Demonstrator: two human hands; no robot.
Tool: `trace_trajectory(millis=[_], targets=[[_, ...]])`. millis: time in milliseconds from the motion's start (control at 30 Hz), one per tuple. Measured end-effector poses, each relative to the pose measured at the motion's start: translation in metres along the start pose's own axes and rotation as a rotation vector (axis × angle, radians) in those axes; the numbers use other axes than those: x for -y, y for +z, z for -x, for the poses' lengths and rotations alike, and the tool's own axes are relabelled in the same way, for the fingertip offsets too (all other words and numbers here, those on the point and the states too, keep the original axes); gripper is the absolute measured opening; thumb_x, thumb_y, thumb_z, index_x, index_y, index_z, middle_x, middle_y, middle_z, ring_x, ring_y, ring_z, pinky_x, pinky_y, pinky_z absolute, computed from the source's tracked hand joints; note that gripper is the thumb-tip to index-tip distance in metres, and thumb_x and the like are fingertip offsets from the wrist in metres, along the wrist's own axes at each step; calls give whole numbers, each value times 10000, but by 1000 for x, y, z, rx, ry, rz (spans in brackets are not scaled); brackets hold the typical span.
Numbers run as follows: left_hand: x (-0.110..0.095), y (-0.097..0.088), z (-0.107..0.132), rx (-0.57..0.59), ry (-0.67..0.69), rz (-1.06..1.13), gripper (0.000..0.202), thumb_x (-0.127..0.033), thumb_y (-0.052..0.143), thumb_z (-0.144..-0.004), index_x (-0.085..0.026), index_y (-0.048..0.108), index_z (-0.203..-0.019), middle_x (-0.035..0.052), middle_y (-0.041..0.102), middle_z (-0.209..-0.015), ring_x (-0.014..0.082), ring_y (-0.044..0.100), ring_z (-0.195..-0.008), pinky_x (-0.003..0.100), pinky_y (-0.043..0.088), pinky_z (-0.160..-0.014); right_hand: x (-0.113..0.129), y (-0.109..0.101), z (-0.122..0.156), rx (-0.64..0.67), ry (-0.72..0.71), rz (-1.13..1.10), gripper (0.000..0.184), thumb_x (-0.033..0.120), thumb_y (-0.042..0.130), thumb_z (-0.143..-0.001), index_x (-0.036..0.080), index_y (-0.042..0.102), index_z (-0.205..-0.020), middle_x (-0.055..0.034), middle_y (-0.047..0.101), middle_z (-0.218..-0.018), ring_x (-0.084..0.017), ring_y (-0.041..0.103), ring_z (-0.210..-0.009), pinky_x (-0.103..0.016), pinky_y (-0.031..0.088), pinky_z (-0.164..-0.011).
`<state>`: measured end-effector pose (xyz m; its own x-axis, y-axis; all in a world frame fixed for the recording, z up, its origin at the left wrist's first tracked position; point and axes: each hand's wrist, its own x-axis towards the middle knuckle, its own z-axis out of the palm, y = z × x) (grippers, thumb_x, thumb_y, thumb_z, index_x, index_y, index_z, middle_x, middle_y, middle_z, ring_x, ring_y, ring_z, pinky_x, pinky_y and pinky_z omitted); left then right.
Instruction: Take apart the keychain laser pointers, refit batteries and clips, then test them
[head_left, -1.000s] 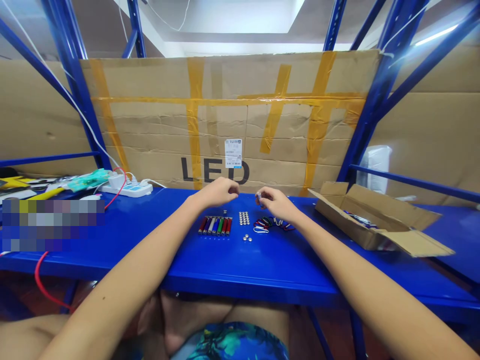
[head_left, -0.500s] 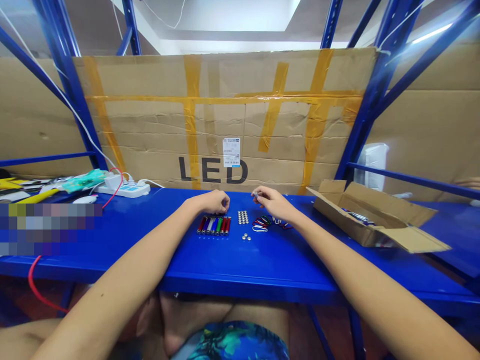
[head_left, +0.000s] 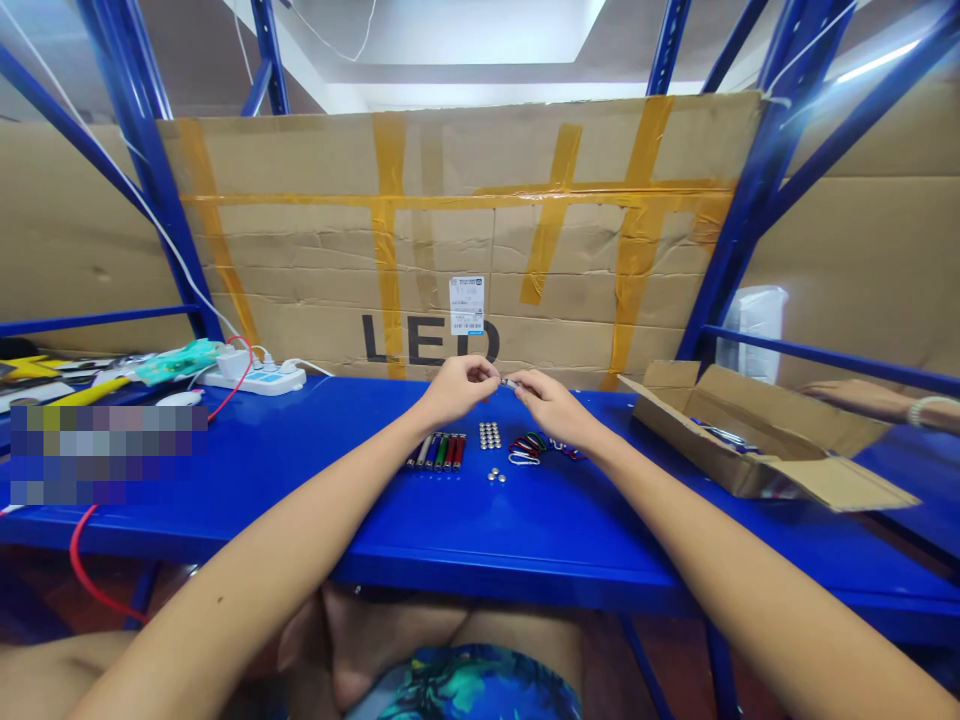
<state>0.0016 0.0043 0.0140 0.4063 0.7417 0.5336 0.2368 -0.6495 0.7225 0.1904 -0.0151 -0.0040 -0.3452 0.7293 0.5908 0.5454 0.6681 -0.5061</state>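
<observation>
My left hand and my right hand meet above the far part of the blue table, fingertips pinched close together. Between them shows a small silvery piece, gripped by my right fingers; whatever my left fingers pinch is too small to make out. Below my left hand lies a row of coloured metal tubes, partly covered by my forearm. Silver button cells stand in a grid below my hands, with 3 loose button cells nearer me. Coloured carabiners lie beside my right wrist.
An open cardboard box with metal pieces inside stands on the right. Another person's hand shows behind it. At the left are a white power strip, cables and cluttered items. A large carton closes off the back.
My left hand has lifted from the tubes and moved right to meet my right hand at the silvery piece. Another person's hand has appeared at the right.
</observation>
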Motion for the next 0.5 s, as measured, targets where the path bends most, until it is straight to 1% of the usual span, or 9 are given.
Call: trace_trajectory(millis=[133, 200, 267, 333, 400, 500], targets=[[-1, 6, 3, -23, -9, 35, 107, -207, 607, -772, -105, 629, -795, 5, 593, -608, 65, 506, -502, 175, 396, -440, 2, 2, 2, -8, -45, 22, 215, 184, 466, -867, 195, 604, -1032, -84, 617, -1026, -212, 563, -990, -369, 417, -916], [0, 5, 4, -8, -19, 50, 113, -215, 608, -781, -105, 632, -790, -4, 581, -572, 63, 500, -480, 171, 386, -429, 3, 3, 4, -43, -83, 31, 215, 160, 519, -829, 202, 565, -1035, -70, 614, -1009, -206, 560, -963, -353, 432, -869], [0, 5, 5, 23, -24, 68, 117, -219, 607, -791, -105, 634, -780, -11, 570, -540, 56, 485, -450, 169, 378, -423, 3, 4, 5, -99, -124, 84, 194, 146, 570, -788, 203, 540, -972, -51, 595, -935, -202, 549, -890, -333, 438, -787], [1, 6, 5, 42, -30, 96, 111, -208, 606, -794, -104, 633, -771, -10, 572, -535, 54, 484, -436, 170, 380, -421, 4, 3, 6, -151, -164, 152, 139, 128, 579, -776, 199, 524, -881, -40, 556, -867, -193, 527, -818, -318, 424, -727], [1, 7, 6, 47, -47, 141, 103, -196, 606, -793, -101, 629, -761, -3, 581, -555, 60, 502, -442, 176, 395, -420, 4, 2, 7, -175, -205, 185, 104, 112, 564, -791, 196, 518, -832, -39, 533, -844, -184, 513, -785, -312, 411, -709], [1, 10, 6, 39, -89, 215, 112, -200, 609, -793, -98, 620, -747, 13, 599, -597, 71, 525, -462, 190, 425, -425, 4, 1, 7, -172, -256, 173, 71, 131, 544, -837, 194, 526, -812, -43, 538, -823, -185, 515, -781, -312, 405, -712]])
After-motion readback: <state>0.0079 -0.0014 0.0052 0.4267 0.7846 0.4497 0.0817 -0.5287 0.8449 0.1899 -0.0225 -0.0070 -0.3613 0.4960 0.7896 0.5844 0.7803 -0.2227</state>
